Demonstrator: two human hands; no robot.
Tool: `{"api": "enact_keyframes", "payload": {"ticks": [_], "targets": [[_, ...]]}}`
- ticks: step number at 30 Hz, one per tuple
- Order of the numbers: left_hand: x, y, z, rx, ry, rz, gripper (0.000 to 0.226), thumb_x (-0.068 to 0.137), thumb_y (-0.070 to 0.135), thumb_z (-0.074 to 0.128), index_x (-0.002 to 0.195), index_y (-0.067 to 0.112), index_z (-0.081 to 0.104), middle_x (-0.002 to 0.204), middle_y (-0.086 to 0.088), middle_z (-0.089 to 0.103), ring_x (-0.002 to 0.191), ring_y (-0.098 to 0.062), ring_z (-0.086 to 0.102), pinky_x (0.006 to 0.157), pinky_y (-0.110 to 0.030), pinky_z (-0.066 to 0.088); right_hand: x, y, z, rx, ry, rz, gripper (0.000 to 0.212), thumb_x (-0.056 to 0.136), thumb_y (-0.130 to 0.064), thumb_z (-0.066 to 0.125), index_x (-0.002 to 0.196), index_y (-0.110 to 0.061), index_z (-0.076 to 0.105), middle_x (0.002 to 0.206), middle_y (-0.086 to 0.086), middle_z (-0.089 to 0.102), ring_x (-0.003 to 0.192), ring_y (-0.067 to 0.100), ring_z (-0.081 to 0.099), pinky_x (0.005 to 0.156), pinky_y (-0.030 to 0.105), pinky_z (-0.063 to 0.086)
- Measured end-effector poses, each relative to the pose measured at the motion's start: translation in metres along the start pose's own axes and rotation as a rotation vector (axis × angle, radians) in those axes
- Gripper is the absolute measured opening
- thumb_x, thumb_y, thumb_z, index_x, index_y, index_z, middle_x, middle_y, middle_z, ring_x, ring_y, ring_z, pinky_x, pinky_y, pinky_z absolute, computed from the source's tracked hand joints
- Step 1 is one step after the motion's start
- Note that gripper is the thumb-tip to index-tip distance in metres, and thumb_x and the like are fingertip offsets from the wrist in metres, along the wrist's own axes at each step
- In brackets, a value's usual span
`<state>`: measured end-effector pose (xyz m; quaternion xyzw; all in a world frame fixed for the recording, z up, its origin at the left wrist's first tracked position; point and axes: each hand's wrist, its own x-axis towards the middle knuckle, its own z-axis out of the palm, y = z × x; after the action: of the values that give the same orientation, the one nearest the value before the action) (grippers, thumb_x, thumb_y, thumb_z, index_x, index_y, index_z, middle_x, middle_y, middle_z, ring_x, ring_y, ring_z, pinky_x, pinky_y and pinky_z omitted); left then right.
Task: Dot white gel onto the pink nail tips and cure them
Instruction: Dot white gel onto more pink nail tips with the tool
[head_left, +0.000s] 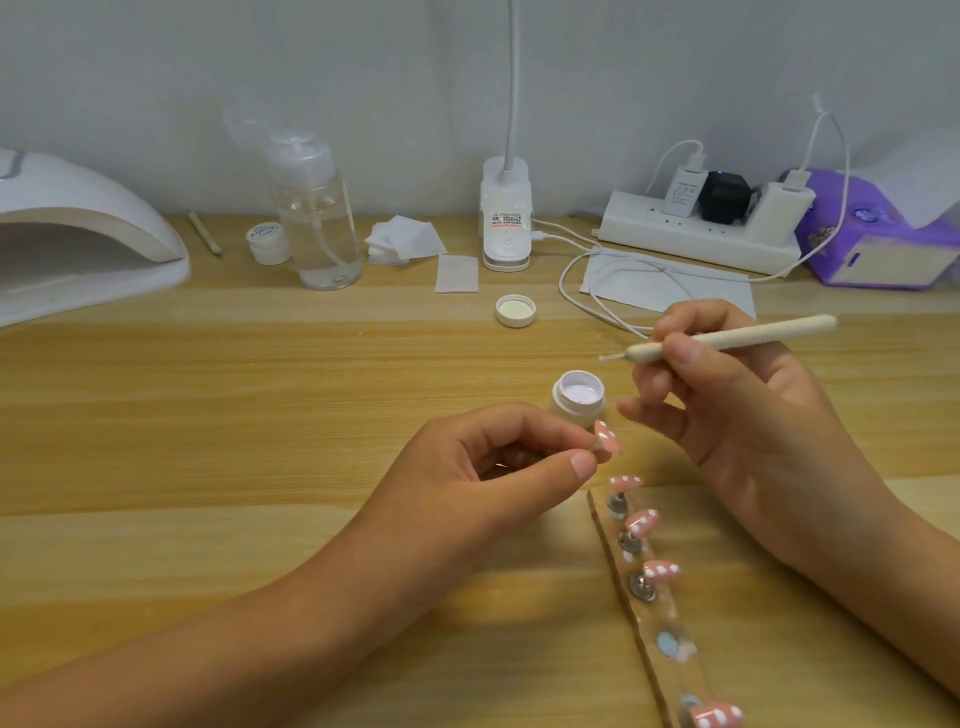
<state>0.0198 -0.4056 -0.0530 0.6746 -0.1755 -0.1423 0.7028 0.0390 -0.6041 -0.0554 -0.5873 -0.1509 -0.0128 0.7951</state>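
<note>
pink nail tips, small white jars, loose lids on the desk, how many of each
pink nail tips: 5, 1 in the left hand, 4 on the strip
small white jars: 2
loose lid: 1
total: 8

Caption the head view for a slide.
Left hand pinches a dotted pink nail tip; right hand holds dotting pen near open gel pot.

Soft, even light is falling from overhead, keeping the wooden table (260, 415) bright, while the left hand (498, 467) and right hand (727, 405) are casting only faint, diffuse shadows under the palms and forearms. The wide lens is bowing the table's far edge and stretching the curing lamp (78, 234) at the left, detail is softening toward the corners, and weak highlights are glinting on the clear bottle (317, 223).
</note>
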Motion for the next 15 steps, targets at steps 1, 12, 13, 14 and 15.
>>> {"api": "enact_keyframes", "payload": {"ticks": [1,12,13,14,15], "targets": [[0.000,0.000,0.000,-0.004,0.001,0.002,0.014,0.076,0.024,0.076,0.087,0.016,0.075,0.090,0.009,0.075,0.079,0.000,0.062,0.071,-0.008,0.046,0.000,0.001,0.000,-0.084,0.059,-0.031,0.008,0.082,-0.027,0.073,0.086,-0.024,0.067,0.074,-0.005,0.061,0.071,0.006,0.058,0.070,0.021,0.054],[0.000,-0.001,0.000,0.015,0.005,0.016,0.011,0.080,0.027,0.071,0.089,0.020,0.075,0.094,0.008,0.075,0.085,0.000,0.063,0.075,-0.009,0.046,-0.001,0.008,0.005,-0.782,0.124,-0.183,0.009,0.094,-0.029,0.060,0.099,-0.023,0.065,0.094,-0.007,0.064,0.082,0.014,0.056,0.072,0.021,0.045],[0.000,-0.002,-0.001,0.023,0.005,0.014,0.010,0.081,0.027,0.071,0.089,0.023,0.075,0.094,0.008,0.075,0.085,-0.001,0.063,0.075,-0.010,0.046,-0.001,0.010,0.004,-0.815,0.116,-0.185,0.010,0.092,-0.030,0.057,0.098,-0.025,0.064,0.092,-0.011,0.062,0.079,0.012,0.054,0.070,0.018,0.043],[0.000,-0.002,-0.001,0.032,0.003,0.012,0.010,0.080,0.027,0.070,0.088,0.025,0.076,0.093,0.008,0.074,0.084,-0.002,0.062,0.075,-0.010,0.046,0.000,0.010,0.004,-0.842,0.107,-0.186,0.011,0.091,-0.030,0.055,0.097,-0.026,0.063,0.089,-0.014,0.060,0.077,0.011,0.051,0.069,0.015,0.041],[0.000,-0.002,-0.001,0.037,0.001,0.011,0.011,0.080,0.027,0.068,0.088,0.026,0.076,0.093,0.009,0.074,0.084,-0.002,0.062,0.074,-0.009,0.046,0.001,0.011,0.004,-0.866,0.095,-0.190,0.011,0.090,-0.030,0.054,0.097,-0.027,0.062,0.088,-0.016,0.058,0.076,0.009,0.050,0.068,0.013,0.039]]}}
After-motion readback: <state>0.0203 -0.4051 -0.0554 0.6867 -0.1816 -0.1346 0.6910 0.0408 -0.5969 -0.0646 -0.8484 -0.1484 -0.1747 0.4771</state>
